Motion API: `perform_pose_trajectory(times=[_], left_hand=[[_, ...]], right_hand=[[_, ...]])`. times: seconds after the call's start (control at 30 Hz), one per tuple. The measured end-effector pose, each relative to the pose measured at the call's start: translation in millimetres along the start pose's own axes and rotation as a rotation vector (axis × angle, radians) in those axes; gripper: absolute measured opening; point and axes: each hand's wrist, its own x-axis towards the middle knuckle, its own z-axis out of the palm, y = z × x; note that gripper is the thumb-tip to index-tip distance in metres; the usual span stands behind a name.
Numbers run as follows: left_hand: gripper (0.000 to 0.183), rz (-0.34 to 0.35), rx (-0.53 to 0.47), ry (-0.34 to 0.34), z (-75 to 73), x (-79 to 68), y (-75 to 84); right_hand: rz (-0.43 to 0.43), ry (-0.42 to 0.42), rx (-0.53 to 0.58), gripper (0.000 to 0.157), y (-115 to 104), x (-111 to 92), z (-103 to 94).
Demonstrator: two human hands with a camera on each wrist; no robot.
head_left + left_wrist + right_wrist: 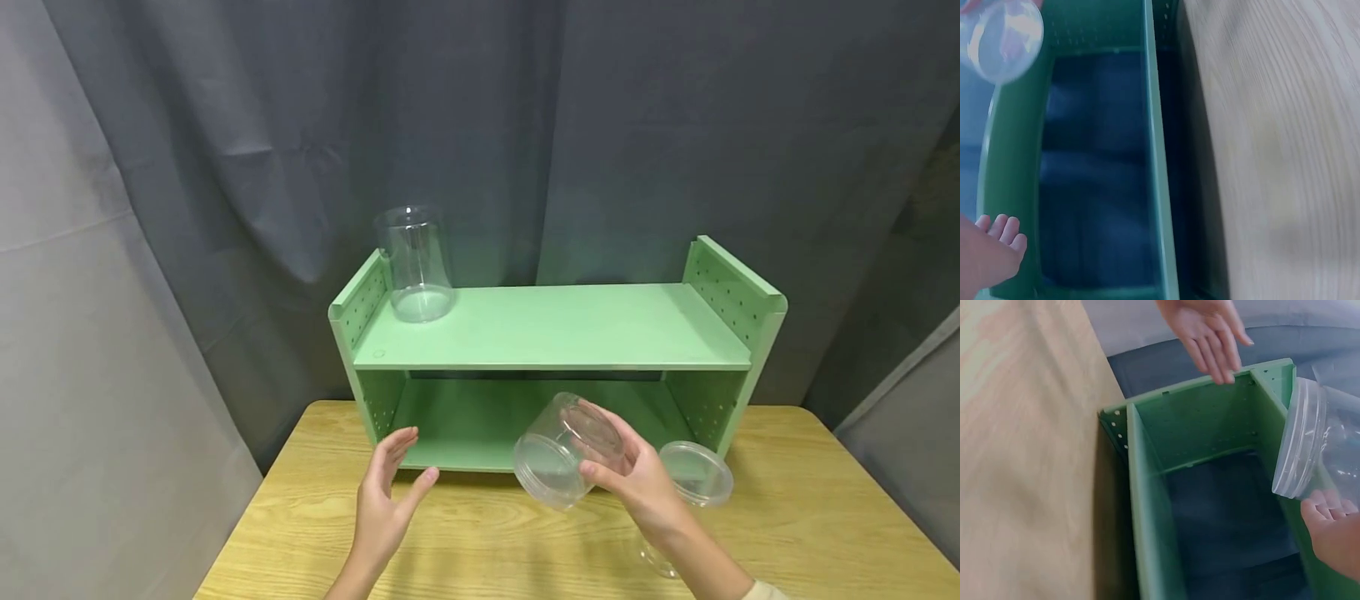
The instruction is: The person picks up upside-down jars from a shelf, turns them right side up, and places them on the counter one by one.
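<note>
My right hand (pixel 637 475) grips a clear plastic jar (pixel 558 446) between thumb and fingers, in front of the green shelf's lower level. The jar is tilted, its ridged lid end (pixel 1300 437) pointing down and left. To the left, my left hand (pixel 386 504) is held up with fingers extended and thumb apart, touching nothing. In the left wrist view its fingertips (pixel 1007 231) overlap the green shelf (pixel 1160 162). A taller clear jar (pixel 418 267) stands upright on the upper board (pixel 570 325), at its left end.
Another clear lidded jar (pixel 697 473) stands on the wooden table (pixel 810 517) at the right, partly hidden behind my right forearm. The shelf's side panels (pixel 738 292) rise above the upper board. Grey curtains (pixel 630 150) hang behind and at both sides.
</note>
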Motion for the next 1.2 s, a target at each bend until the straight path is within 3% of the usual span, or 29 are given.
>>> perform_pose_trajectory(times=[0.2, 0.43, 0.57, 0.77, 1.0, 1.2], left_hand=[[0.059, 0.055, -0.050, -0.108, 26.5, -6.8, 15.1], [0.066, 0.018, -0.058, -0.265, 52.0, -9.9, 17.6], [0.067, 0.005, -0.090, -0.342, 62.8, -12.1, 16.4], [0.064, 0.021, -0.158, -0.389, 71.0, -12.3, 14.5], [0.066, 0.013, -0.225, -0.399, 77.1, -9.0, 7.2], [0.069, -0.030, -0.382, -0.462, 79.9, -7.7, -0.2]], right_hand=[[0.058, 0.048, 0.105, 0.064, 19.5, -12.0, 10.3], [-0.024, 0.071, 0.219, 0.056, 38.5, -20.1, 17.7], [-0.017, 0.072, 0.239, 0.057, 47.0, -24.2, 20.8], [-0.020, 0.077, 0.312, 0.052, 57.6, -22.6, 30.1], [-0.005, 0.068, 0.371, 0.049, 60.5, -21.6, 35.9], [0.004, 0.127, 0.385, 0.047, 60.4, -22.7, 36.3]])
